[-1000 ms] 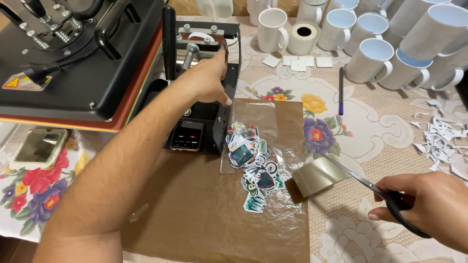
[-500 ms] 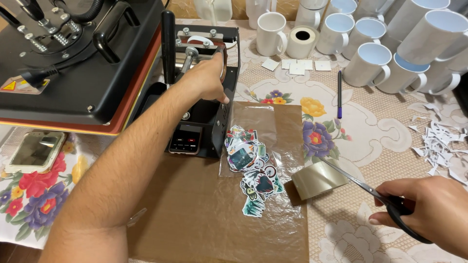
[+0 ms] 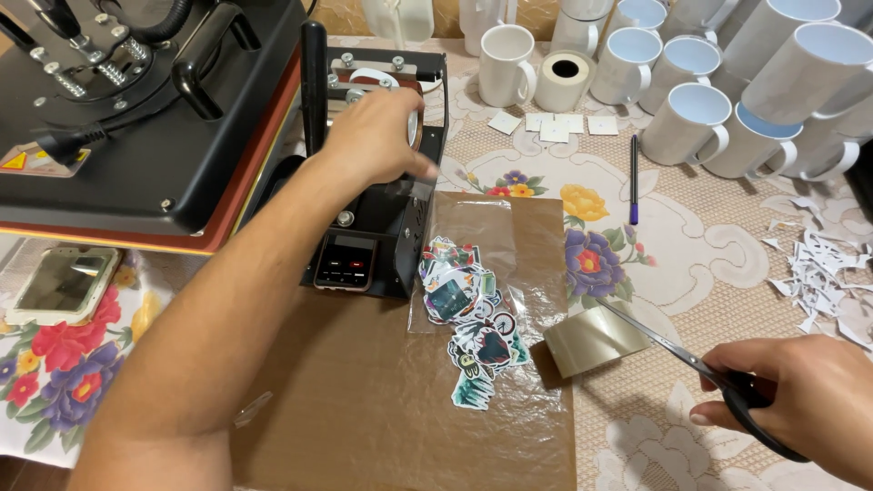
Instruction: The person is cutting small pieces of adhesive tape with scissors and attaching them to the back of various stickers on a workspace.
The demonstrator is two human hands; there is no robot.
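My left hand (image 3: pixel 377 136) reaches forward and rests on top of the small black mug press (image 3: pixel 386 227), fingers curled over its upper part near a white mug clamped inside. My right hand (image 3: pixel 800 400) at the lower right grips black-handled scissors (image 3: pixel 691 364), whose blades hold a small square of shiny brownish film (image 3: pixel 596 339). Between the hands, a pile of colourful cut-out stickers (image 3: pixel 468 314) lies on a clear sheet over brown paper (image 3: pixel 382 409).
A large black flat heat press (image 3: pixel 136 118) fills the upper left. Several white mugs (image 3: pixel 691 123) and a tape roll (image 3: pixel 564 80) stand at the back. A purple pen (image 3: pixel 634 177), white paper scraps (image 3: pixel 827 273) and a phone (image 3: pixel 59 284) lie on the floral tablecloth.
My left hand shifted slightly on the mug press. The right hand with the scissors and film square stayed nearly still; the view drifted a little.
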